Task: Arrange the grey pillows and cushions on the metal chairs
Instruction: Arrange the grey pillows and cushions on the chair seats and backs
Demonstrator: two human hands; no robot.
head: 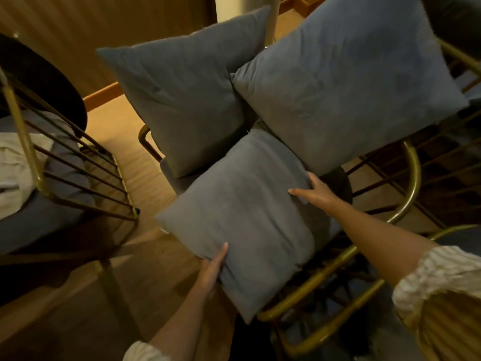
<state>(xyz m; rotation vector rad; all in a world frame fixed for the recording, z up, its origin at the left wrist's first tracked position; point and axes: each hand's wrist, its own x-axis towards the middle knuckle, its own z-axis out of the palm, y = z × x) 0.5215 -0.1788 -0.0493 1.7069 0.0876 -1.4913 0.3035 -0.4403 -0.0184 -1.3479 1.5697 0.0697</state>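
Note:
Three grey pillows crowd the middle of the head view. The nearest pillow [244,220] rests against the gold metal chair's curved back rail [413,173]. My left hand [212,269] grips its lower edge. My right hand [316,192] holds its upper right corner, thumb on top. Behind it, a second pillow [182,100] stands upright at the back left on the chair's seat. A third pillow [346,87] leans at the back right, its lower corner overlapping the one I hold.
Another gold metal chair [75,178] with a grey seat cushion [46,214] and a pale cloth [13,168] stands at the left. A dark round table [41,76] is behind it. Wooden floor [145,173] runs between the chairs. More chair rails [325,334] lie near my right arm.

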